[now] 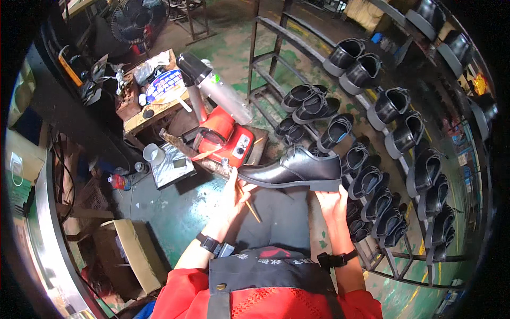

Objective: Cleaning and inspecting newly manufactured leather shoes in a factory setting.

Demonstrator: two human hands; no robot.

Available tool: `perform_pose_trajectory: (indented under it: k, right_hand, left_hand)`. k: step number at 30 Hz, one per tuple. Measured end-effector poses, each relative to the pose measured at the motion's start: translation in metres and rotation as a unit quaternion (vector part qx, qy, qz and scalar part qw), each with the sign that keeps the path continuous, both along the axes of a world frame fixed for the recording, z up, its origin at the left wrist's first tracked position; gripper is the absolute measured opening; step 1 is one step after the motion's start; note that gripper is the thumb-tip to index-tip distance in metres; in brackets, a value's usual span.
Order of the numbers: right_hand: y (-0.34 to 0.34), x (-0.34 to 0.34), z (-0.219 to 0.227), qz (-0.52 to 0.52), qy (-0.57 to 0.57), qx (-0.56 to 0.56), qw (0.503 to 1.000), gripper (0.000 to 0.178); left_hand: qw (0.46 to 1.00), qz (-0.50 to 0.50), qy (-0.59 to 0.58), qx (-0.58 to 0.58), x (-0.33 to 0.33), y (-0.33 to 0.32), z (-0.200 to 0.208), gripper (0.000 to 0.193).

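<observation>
The smooth black leather lace-up shoe with a dark sole (295, 169) is occupying the centre of the frame, lying nearly level between two bare hands, its toe pointing left. The left hand (232, 196) is pinching the toe end and is apparently also holding a thin, straight, yellowish-brown stick (254, 211), which is slanting downward below the shoe. The right hand (332, 203) is gripping the heel end from beneath, the sole partly hiding its fingertips.

Likely hazards: the stick, sharing the left hand with the toe, could be scratching the upper if it were tilting upward. A loosening hold at the heel could be letting the shoe slip, since glossy leather is probably offering little friction. A leftward swing could be knocking the toe against the glossy red box-shaped unit with a knobbed panel (226, 143); whether the unit is running hot cannot be told.

Materials: the upper is reflecting long highlights, while the sole is looking duller and stepping down into a block heel. Above the unit, a silver metal cylinder (228, 98) is slanting. At right, a dark metal rack (292, 38) is carrying rows of rounded black shoes (405, 133).
</observation>
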State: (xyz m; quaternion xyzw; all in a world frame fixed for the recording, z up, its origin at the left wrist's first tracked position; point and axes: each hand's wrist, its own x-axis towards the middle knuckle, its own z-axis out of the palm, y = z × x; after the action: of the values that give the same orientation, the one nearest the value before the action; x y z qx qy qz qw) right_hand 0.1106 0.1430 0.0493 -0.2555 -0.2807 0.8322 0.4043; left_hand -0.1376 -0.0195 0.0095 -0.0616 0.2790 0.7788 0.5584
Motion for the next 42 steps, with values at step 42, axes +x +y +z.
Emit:
perform_pose_trajectory:
  k: [42]
  right_hand:
    - [0.051,-0.160,-0.039,0.139,-0.012,-0.023,0.990,0.051]
  left_hand:
    - [0.994,0.085,-0.052,-0.037,-0.068,-0.042,-0.093,0.030]
